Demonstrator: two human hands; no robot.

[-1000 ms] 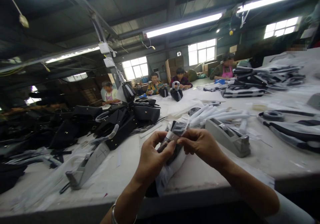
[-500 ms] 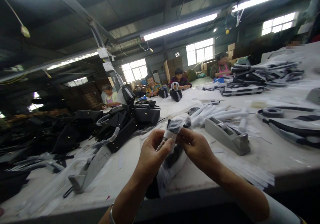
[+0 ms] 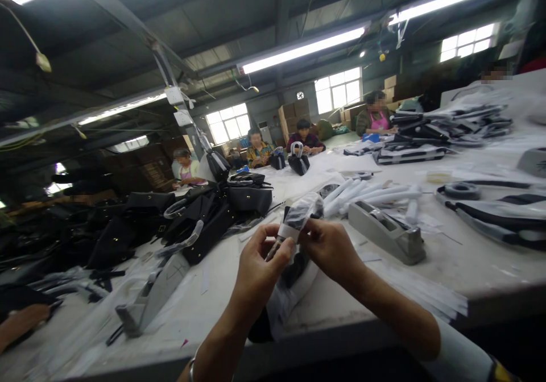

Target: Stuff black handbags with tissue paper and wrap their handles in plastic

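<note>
Between both hands is a black bag strap [image 3: 302, 211] wrapped in clear plastic, with a white paper band around it. My left hand [image 3: 262, 265] is closed on the band, the thumb pressing on its front. My right hand [image 3: 331, 250] pinches the wrapped strap from the other side. The strap's wrapped lower part [image 3: 285, 299] hangs below my hands to the table's front edge. Right of my right hand stands a grey tape dispenser [image 3: 386, 231]. White paper strips [image 3: 426, 291] lie nearer the edge.
Black handbags [image 3: 200, 217] are heaped at left, beside a second tape dispenser [image 3: 149, 299]. A co-worker's hand [image 3: 25, 322] is at the left edge. Rolled white tubes [image 3: 367, 197] lie beyond my hands; wrapped straps [image 3: 490, 211] lie at right. Several people sit across the table.
My right hand has shifted slightly on the strap, while my left hand stays on the band. A co-worker's hand has come in at the left edge.
</note>
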